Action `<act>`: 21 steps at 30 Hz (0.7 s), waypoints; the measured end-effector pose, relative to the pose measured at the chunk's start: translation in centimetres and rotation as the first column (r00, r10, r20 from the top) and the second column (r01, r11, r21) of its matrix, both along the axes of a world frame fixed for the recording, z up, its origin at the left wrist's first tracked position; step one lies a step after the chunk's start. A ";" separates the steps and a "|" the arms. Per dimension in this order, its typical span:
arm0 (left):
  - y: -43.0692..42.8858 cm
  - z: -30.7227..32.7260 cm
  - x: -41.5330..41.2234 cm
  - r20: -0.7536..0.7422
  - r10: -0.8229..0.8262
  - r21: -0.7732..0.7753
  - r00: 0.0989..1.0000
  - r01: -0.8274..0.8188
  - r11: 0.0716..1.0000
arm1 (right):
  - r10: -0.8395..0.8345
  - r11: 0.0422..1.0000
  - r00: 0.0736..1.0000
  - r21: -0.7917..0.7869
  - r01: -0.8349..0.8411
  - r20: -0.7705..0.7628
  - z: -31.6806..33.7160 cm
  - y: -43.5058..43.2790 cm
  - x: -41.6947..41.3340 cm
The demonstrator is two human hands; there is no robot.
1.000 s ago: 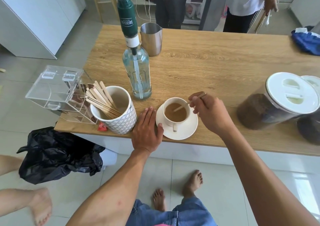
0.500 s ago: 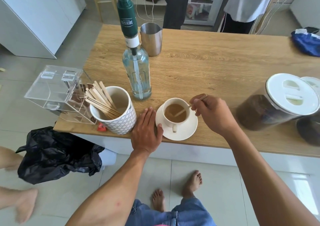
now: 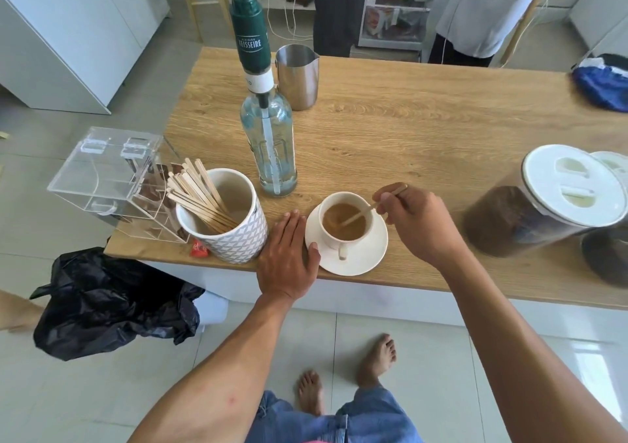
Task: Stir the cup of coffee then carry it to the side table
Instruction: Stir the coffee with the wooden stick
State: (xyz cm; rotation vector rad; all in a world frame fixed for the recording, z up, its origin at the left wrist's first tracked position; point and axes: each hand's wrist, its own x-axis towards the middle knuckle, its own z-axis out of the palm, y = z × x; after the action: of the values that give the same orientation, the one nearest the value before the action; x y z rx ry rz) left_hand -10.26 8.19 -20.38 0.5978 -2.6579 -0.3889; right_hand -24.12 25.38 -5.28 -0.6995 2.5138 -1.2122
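Stirring is in hand: the right hand [image 3: 416, 223] pinches the stirrer [image 3: 360, 216] in the coffee cup [image 3: 345, 221] at the desk's near edge, the flat open left hand [image 3: 289, 255] steadies the saucer [image 3: 370, 255]; next, probably lifting the stirrer out.

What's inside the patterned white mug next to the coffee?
The mug holds a bundle of wooden stir sticks leaning to its left. Its inner wall looks bare otherwise; the bottom is partly hidden by the sticks.

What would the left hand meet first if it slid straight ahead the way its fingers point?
Probably the syrup bottle: the left hand lies flat, fingers pointing away between stirrer cup and saucer.
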 end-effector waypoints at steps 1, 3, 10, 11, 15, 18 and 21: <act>0.0 0.0 0.0 -0.002 0.000 0.001 1.000 0.000 1.000 | -0.035 0.999 0.999 0.006 0.035 -0.014 -0.1 0.1 -0.1; 0.1 0.0 0.0 -0.014 0.004 0.002 1.000 -0.004 1.000 | -0.111 0.994 0.993 -0.018 0.111 -0.037 0.0 0.2 -0.3; 0.1 -0.1 -0.1 -0.019 0.006 0.001 1.000 -0.006 1.000 | -0.069 0.997 0.997 -0.028 0.069 -0.025 -0.2 0.2 0.1; 0.1 -0.1 0.0 -0.020 0.006 0.002 1.000 -0.006 1.000 | -0.077 0.996 0.996 -0.038 0.075 -0.046 -0.1 0.3 0.0; -0.1 -0.2 0.1 -0.010 0.005 0.001 1.000 -0.005 1.000 | 0.030 0.999 1.000 -0.028 -0.030 0.005 -0.1 0.1 0.5; 0.1 -0.2 -0.1 -0.005 0.003 0.008 1.000 -0.003 1.000 | -0.031 0.999 0.999 -0.026 0.030 -0.040 -0.1 0.3 0.4; 0.0 -0.3 0.0 -0.006 0.005 0.006 1.000 -0.005 1.000 | 0.016 0.999 1.000 -0.051 -0.017 -0.019 0.0 0.0 0.6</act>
State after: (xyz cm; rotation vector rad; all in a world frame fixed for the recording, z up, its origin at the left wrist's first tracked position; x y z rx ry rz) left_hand -10.26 8.16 -20.70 0.6035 -2.6496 -0.3972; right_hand -23.56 25.34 -5.25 -0.7448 2.4948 -1.2739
